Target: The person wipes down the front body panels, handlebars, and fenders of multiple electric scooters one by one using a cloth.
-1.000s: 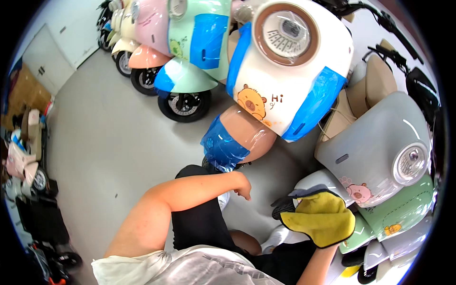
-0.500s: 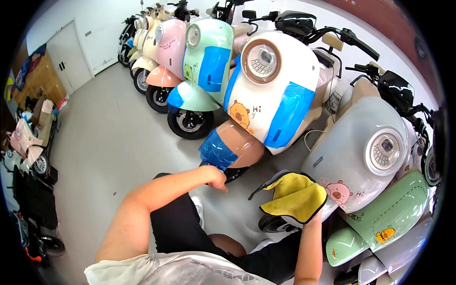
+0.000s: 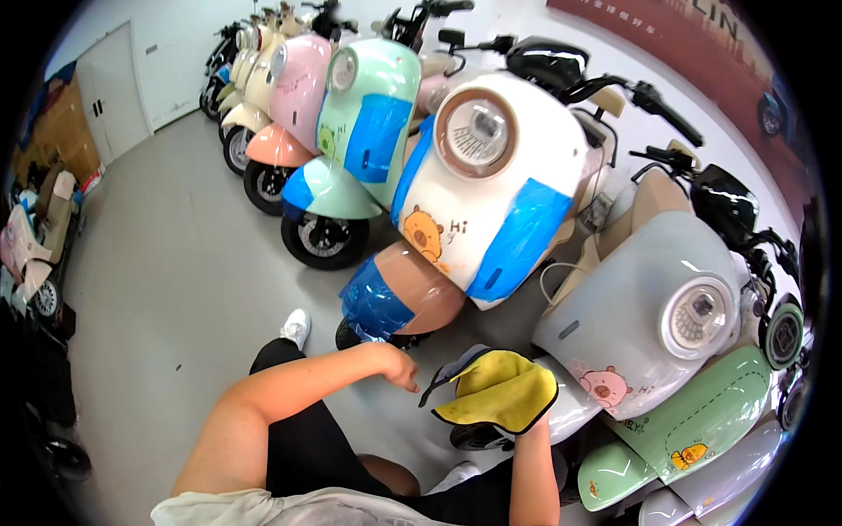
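A yellow microfiber cloth [image 3: 504,386] with a grey back and dark edging is draped over my right hand [image 3: 537,428], its fingers mostly covered and closed on it. The cloth hangs in front of the grey scooter's front fender [image 3: 574,412]. My left hand [image 3: 396,365] has its fingers curled downward; whatever they hold, if anything, is hidden. It is just below the brown front fender [image 3: 438,289] of a white scooter [image 3: 504,149]. Blue film [image 3: 377,298] covers part of that fender; more blue film [image 3: 524,237] is on the front panel.
A grey scooter [image 3: 636,298] and green scooter [image 3: 719,412] stand at the right. Mint [image 3: 377,114] and pink [image 3: 303,88] scooters line up beyond the white one. More scooters [image 3: 39,245] are at far left, near a white door [image 3: 114,96].
The view has shifted, so the scooters appear lower and farther left. The cloth and my right hand appear farther left; my left hand sits slightly lower, below the brown fender.
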`<state>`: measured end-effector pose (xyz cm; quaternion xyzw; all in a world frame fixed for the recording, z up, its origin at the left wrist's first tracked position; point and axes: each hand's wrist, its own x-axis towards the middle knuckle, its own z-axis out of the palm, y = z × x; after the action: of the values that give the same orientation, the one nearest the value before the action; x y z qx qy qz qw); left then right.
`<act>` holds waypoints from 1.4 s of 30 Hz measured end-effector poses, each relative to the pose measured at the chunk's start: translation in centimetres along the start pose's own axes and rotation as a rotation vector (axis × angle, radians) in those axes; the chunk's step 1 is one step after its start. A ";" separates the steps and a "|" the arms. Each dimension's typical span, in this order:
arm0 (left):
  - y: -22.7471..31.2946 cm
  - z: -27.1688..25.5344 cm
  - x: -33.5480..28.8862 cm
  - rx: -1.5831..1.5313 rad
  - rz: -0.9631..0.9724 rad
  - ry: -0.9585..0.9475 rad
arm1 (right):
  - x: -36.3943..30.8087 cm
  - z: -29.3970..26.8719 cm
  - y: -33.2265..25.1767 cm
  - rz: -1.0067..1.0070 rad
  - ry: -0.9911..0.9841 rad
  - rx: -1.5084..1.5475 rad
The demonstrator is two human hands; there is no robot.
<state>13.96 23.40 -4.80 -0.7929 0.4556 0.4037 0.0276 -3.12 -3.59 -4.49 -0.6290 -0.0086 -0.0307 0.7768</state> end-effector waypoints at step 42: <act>-24.3 11.6 -1.6 0.220 0.332 -0.741 | 11.4 22.9 0.9 0.008 0.749 -0.589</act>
<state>24.52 43.45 -19.37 -0.5025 0.5767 0.6095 0.2085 8.89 18.58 0.01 -0.7682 0.2834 -0.2535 0.5151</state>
